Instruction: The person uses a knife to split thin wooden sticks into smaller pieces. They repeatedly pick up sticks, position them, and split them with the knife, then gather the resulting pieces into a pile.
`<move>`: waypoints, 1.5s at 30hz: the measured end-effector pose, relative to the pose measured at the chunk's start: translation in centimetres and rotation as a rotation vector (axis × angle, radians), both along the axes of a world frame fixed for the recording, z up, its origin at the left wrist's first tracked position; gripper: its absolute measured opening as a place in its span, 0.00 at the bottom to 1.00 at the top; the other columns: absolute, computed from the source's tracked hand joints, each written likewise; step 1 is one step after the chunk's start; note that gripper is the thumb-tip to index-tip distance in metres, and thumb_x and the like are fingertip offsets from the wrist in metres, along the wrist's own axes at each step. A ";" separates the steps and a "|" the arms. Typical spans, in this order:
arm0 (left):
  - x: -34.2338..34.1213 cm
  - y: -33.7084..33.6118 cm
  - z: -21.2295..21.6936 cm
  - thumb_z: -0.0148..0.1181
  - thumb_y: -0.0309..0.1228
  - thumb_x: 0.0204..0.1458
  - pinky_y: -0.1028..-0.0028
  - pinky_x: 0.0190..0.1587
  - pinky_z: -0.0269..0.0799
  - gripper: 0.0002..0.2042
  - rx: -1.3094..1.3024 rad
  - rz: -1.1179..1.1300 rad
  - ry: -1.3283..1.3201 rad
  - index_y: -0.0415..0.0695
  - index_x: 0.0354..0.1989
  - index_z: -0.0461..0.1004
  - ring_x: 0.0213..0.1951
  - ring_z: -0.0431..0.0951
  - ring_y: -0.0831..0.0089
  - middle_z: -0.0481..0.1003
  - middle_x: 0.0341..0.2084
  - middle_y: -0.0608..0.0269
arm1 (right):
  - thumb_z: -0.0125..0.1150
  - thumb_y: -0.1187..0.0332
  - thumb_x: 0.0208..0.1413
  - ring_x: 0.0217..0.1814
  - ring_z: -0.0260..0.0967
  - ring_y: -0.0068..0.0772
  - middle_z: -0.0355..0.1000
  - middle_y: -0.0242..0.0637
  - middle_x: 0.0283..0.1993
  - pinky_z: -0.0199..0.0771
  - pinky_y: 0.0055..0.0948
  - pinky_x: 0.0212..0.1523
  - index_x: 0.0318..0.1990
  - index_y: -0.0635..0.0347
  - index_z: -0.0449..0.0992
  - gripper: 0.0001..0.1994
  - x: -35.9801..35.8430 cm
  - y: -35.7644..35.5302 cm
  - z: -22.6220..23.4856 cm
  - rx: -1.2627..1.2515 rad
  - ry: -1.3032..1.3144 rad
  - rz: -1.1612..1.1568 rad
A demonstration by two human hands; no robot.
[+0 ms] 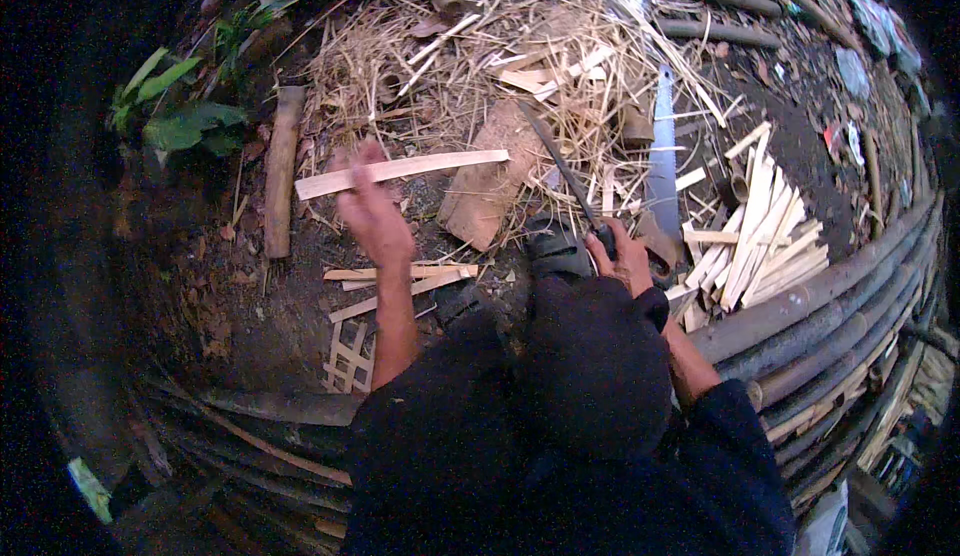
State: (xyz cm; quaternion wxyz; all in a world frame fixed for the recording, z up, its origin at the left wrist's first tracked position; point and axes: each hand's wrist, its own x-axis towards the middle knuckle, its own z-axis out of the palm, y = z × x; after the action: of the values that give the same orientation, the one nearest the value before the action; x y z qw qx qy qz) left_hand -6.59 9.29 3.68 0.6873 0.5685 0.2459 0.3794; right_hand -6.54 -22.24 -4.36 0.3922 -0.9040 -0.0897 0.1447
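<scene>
Straw and shavings [455, 106] covered the ground ahead, with a stack of pale split strips [762, 241] piled at right. A brown wooden board [480, 201] lay in the middle, left of a handsaw [662, 151]. One loose strip [435, 165] stretched rightward to overlap the board in view, near a long-bladed knife [568, 171]. The left hand [375, 218], blurred, gripped that strip left of its middle; the right hand [628, 259] wrapped the knife's handle.
</scene>
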 end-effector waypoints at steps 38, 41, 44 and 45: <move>3.6 -5.0 1.9 0.41 0.44 0.63 0.74 0.32 0.55 0.19 0.137 0.245 -0.245 0.46 0.23 0.54 0.26 0.54 0.76 0.52 0.21 0.69 | 0.46 0.47 0.60 0.37 0.70 0.59 0.71 0.56 0.31 0.69 0.44 0.39 0.40 0.61 0.71 0.23 -0.1 5.0 -3.4 0.196 0.269 0.182; 3.8 -6.2 2.6 0.40 0.44 0.63 0.74 0.32 0.55 0.19 0.226 0.229 -0.261 0.46 0.23 0.53 0.26 0.54 0.76 0.53 0.21 0.68 | 0.45 0.47 0.60 0.33 0.70 0.57 0.71 0.56 0.29 0.68 0.44 0.37 0.39 0.62 0.71 0.23 0.9 5.4 -2.1 0.161 0.166 0.259; 4.1 -4.7 2.1 0.40 0.46 0.62 0.74 0.31 0.56 0.18 0.185 0.208 -0.231 0.46 0.25 0.55 0.25 0.55 0.76 0.54 0.21 0.68 | 0.41 0.42 0.58 0.44 0.70 0.62 0.72 0.60 0.39 0.68 0.50 0.47 0.48 0.66 0.71 0.31 4.4 3.1 -7.2 0.043 0.300 0.129; 4.1 -4.7 1.9 0.40 0.46 0.62 0.74 0.31 0.56 0.18 0.183 0.227 -0.221 0.46 0.26 0.55 0.25 0.55 0.77 0.55 0.21 0.68 | 0.41 0.42 0.58 0.44 0.70 0.62 0.72 0.61 0.40 0.68 0.49 0.48 0.47 0.67 0.71 0.32 3.3 3.5 -7.1 0.024 0.270 0.147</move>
State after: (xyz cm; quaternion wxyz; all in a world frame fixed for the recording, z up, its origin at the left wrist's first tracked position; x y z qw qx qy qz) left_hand -2.46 4.60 5.62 0.6082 0.5523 0.1957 0.5355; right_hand -3.23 -18.75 -11.45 0.3996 -0.8627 -0.1036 0.2922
